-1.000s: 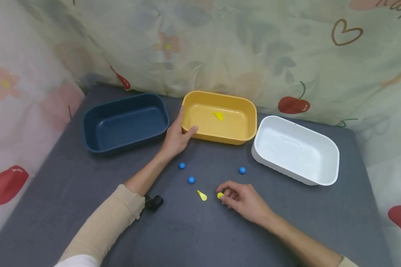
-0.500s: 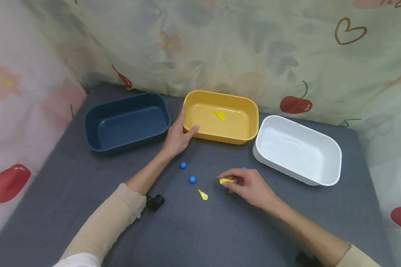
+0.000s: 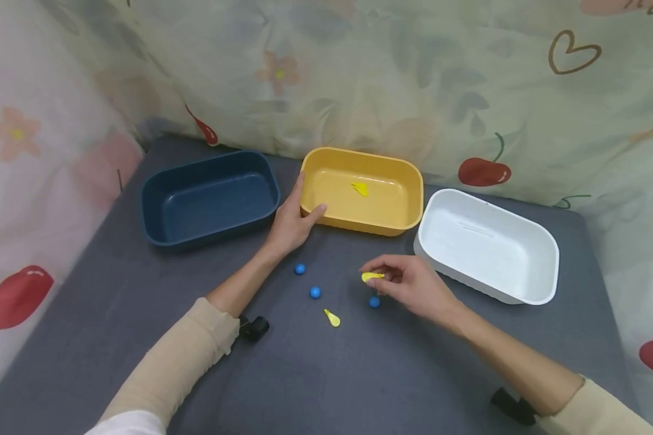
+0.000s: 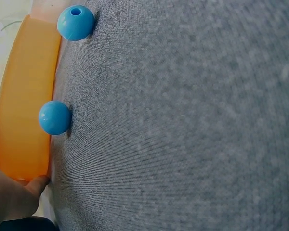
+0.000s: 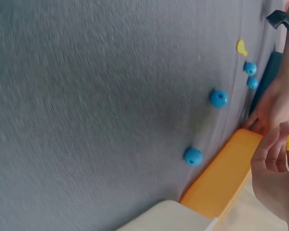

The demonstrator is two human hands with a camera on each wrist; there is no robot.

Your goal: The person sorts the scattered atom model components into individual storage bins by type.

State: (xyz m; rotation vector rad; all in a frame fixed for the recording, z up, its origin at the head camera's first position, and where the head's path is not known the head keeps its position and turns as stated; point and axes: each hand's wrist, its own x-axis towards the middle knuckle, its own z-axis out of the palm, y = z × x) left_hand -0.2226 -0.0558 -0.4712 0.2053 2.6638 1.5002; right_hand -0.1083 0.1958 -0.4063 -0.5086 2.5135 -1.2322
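Observation:
My right hand (image 3: 410, 284) pinches a small yellow teardrop-shaped piece (image 3: 372, 277) between thumb and fingertips, above the grey cloth in front of the yellow bin (image 3: 361, 227). Just below that hand lies a blue bead (image 3: 374, 302); another blue bead (image 5: 193, 156), hidden under the hand in the head view, shows in the right wrist view. My left hand (image 3: 292, 225) holds the left front corner of the bin, thumb at the front rim and fingers along its end. Inside the bin lie yellow pieces (image 3: 361, 189). A similar yellow piece (image 3: 332, 318) rests on the cloth.
Two more blue beads (image 3: 300, 269) (image 3: 315, 292) lie between the forearms. A dark blue bin (image 3: 212, 234) stands at the left and a white bin (image 3: 468, 279) at the right, both without contents. A floral curtain (image 3: 326, 72) hangs behind the table.
My right hand has lifted the yellow piece and carried it away toward the yellow bin, uncovering one blue bead and covering another. The left hand stays at the bin.

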